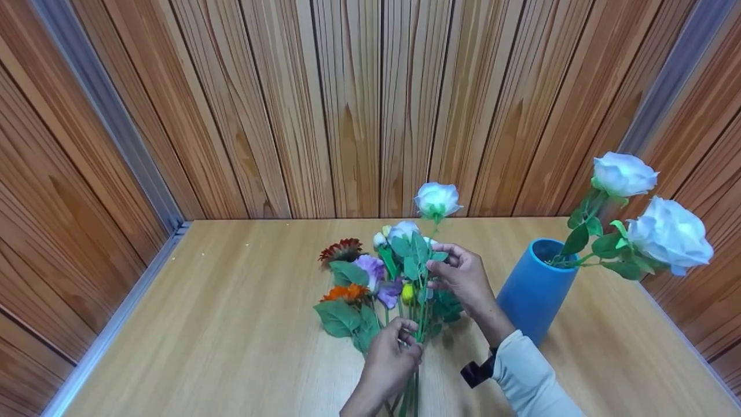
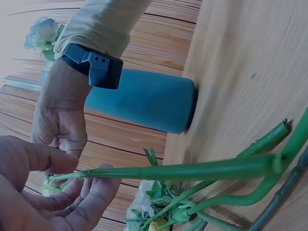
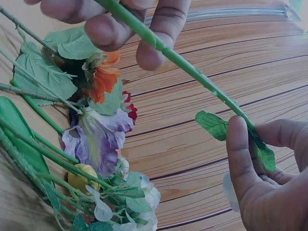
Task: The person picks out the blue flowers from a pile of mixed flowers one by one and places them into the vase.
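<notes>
A white artificial rose (image 1: 437, 200) stands upright above the table, its green stem (image 3: 192, 72) held by both hands. My right hand (image 1: 463, 278) pinches the stem between thumb and fingers beside its leaves, below the bloom. Lower down, my left hand (image 1: 391, 353) has the same stem between its thumb and fingers, as the left wrist view shows. Behind and under the hands lies a bunch of artificial flowers: a purple iris-like bloom (image 3: 98, 137), an orange flower (image 1: 347, 293), a dark red one (image 1: 341, 251), a yellow bud (image 1: 408, 293) and white blooms (image 1: 403, 230).
A blue vase (image 1: 535, 295) stands on the table just right of my right forearm. Two white roses (image 1: 671, 234) lean out of it to the right. Wood-panelled walls (image 1: 347, 110) enclose the back and sides of the wooden table (image 1: 231, 324).
</notes>
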Action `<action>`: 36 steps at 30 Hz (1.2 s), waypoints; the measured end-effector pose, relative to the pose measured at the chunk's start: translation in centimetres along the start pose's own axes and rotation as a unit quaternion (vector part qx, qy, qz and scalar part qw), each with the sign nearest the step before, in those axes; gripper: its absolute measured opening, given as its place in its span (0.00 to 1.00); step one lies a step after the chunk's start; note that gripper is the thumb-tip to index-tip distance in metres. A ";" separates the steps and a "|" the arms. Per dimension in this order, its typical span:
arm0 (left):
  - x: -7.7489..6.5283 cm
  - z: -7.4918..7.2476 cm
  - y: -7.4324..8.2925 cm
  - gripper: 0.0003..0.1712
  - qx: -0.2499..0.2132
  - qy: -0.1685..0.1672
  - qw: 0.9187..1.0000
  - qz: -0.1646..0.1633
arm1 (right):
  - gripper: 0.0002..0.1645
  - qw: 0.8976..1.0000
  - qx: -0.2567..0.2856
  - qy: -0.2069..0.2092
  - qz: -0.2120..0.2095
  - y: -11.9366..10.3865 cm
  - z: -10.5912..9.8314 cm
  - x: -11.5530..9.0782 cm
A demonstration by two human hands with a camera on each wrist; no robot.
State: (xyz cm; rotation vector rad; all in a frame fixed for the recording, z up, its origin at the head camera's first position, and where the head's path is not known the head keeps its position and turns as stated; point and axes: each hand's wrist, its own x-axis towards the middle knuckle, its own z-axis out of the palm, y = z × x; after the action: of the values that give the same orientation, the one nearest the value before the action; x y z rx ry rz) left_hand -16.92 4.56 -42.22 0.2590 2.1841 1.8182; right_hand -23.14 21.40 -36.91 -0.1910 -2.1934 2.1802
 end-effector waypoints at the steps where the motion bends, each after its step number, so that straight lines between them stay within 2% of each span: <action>1: 0.0 0.0 0.0 0.11 0.005 0.003 1.000 0.006 | 0.23 1.000 -0.004 0.001 -0.002 0.0 -0.1 0.0; 6: -0.1 0.0 -0.1 0.08 0.018 0.010 0.999 0.027 | 0.23 1.000 -0.017 0.010 -0.021 -0.4 -0.5 -0.2; 10: 0.0 -0.2 -0.1 0.08 0.018 0.004 1.000 0.019 | 0.22 0.999 -0.015 0.018 -0.033 -1.0 -1.0 -0.4; 15: 0.4 -0.3 -0.5 0.09 0.052 0.005 0.999 0.004 | 0.24 0.999 -0.009 0.026 -0.044 -1.8 -1.7 -1.1; 22: 0.6 -0.2 -0.7 0.10 0.076 -0.005 0.997 -0.032 | 0.26 0.995 -0.024 0.035 -0.089 -3.2 -2.3 -2.3; 31: 0.7 -0.4 -1.2 0.12 0.084 -0.015 0.996 -0.033 | 0.25 0.989 -0.014 0.048 -0.142 -4.8 -2.8 -3.5; 36: 0.9 -0.5 -1.4 0.13 0.090 -0.014 0.995 -0.034 | 0.24 0.981 -0.005 0.063 -0.186 -5.3 -3.0 -4.0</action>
State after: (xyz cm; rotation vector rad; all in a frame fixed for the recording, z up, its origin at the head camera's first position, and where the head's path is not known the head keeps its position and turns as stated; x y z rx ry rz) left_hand -17.91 4.13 -43.64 0.2427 2.3099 1.5758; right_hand -19.09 23.90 -31.33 0.0744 -1.9811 1.9005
